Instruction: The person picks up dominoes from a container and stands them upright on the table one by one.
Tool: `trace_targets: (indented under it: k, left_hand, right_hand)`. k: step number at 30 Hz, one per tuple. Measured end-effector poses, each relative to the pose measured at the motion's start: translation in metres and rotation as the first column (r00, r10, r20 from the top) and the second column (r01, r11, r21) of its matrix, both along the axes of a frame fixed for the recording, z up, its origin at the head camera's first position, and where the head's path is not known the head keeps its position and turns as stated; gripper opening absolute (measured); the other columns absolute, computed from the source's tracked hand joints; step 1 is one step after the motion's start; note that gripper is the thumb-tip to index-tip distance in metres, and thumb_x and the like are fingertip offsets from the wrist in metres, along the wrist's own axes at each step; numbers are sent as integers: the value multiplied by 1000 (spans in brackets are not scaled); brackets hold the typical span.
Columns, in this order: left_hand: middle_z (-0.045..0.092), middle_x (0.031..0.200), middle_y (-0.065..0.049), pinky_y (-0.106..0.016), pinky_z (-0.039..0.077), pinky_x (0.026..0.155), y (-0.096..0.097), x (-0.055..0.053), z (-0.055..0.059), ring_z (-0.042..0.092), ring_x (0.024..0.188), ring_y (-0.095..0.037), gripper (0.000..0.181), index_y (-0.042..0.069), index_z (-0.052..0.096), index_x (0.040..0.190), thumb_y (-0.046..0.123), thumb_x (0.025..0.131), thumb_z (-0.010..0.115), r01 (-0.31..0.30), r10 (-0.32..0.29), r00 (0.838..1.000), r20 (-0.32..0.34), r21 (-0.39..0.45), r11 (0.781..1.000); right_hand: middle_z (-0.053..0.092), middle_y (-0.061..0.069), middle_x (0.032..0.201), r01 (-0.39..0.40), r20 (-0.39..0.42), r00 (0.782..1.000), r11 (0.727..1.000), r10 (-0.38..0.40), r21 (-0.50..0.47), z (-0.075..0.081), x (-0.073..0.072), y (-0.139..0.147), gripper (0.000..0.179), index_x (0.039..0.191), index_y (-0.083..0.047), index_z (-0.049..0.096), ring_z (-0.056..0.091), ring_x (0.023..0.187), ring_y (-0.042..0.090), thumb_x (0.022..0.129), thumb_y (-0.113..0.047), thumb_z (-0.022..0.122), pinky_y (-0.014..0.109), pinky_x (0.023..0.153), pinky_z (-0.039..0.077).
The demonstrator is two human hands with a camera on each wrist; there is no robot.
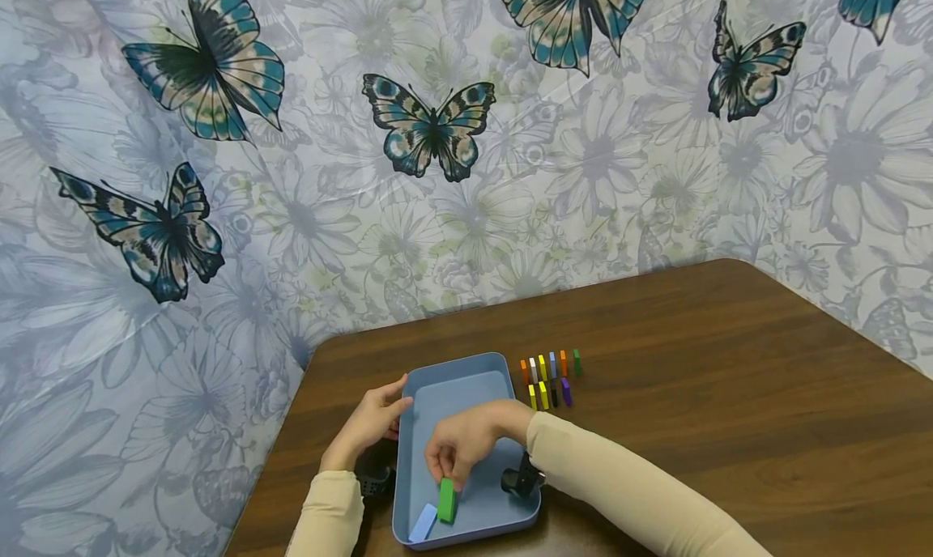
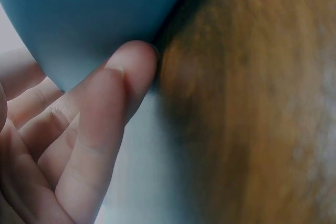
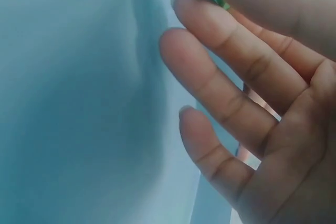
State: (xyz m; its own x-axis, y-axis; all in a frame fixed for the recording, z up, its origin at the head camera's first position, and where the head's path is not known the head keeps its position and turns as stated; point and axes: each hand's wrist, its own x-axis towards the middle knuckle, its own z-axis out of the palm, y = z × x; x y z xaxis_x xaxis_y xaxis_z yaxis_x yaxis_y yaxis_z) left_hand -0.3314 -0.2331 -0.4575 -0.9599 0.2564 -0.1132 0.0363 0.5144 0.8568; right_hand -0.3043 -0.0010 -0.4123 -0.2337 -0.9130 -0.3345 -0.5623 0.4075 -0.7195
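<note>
A blue rectangular tray [image 1: 459, 383] lies on the table. At its left side my left hand [image 1: 372, 419] holds the edge; the left wrist view has the thumb [image 2: 139, 59] pressed to the tray's wall with the fingers bent beside it. Over the tray, my right hand [image 1: 466, 440] pinches a green block [image 1: 447, 502] by its upper end, close to the tray floor. In the right wrist view only a bit of that block shows at the thumb tip, and the other fingers [image 3: 191, 61] are loosely spread. A light blue block [image 1: 423, 523] lies beside the green one in the tray's near left corner.
Right of the tray, several small coloured blocks stand on the brown wooden table [image 1: 692, 379] in two rows, a purple block [image 1: 566, 392] among them. A butterfly-patterned wall covering [image 1: 437, 241] rises behind the table's far edge.
</note>
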Motion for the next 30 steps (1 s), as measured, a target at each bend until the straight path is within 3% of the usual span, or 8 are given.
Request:
trace_targets:
  k: [7, 13, 17, 22, 30]
  left_hand:
    - [51, 66, -2, -36, 59, 64, 0, 1, 0, 57, 61, -16, 61, 11, 32, 158, 23, 103, 57, -5, 5, 1000, 0, 2, 1000]
    - [53, 69, -3, -36, 59, 64, 1, 1, 0, 57, 62, -16, 61, 12, 33, 157, 23, 103, 57, -7, 7, 1000, 2, 1, 1000]
    - [54, 71, -3, -36, 59, 63, 1, 0, 0, 58, 62, -16, 60, 12, 33, 158, 21, 103, 56, -7, 7, 1000, 2, 5, 1000]
    - [51, 67, -2, -35, 59, 62, 0, -1, -1, 57, 61, -16, 60, 11, 33, 157, 21, 103, 57, -11, 11, 1000, 1, 8, 1000]
    - [57, 76, -7, -36, 59, 64, 0, -2, -3, 59, 62, -17, 61, 11, 32, 158, 21, 103, 57, -7, 7, 1000, 2, 6, 1000]
  right_hand:
    - [62, -9, 76, 41, 16, 999, 995, -40, -96, 0, -1, 10, 12, 98, -7, 67, 55, 68, -2, 90, 0, 71, 15, 67, 49]
    - [68, 0, 83, 89, 53, 995, 983, -81, -160, 2, -3, 19, 11, 98, -7, 67, 59, 72, -2, 90, 0, 71, 16, 68, 51]
    - [69, -3, 85, 124, 63, 992, 972, -113, -198, 7, -3, 25, 11, 98, -6, 68, 61, 74, -1, 90, -1, 71, 16, 71, 52]
    - [68, -8, 84, 183, 86, 982, 948, -167, -259, 10, -1, 32, 8, 96, -6, 68, 64, 76, 1, 90, -2, 72, 17, 72, 52]
    - [74, 2, 90, 235, 110, 972, 900, -209, -367, 12, -1, 46, 7, 97, -5, 67, 67, 80, 3, 92, -7, 72, 18, 70, 51]
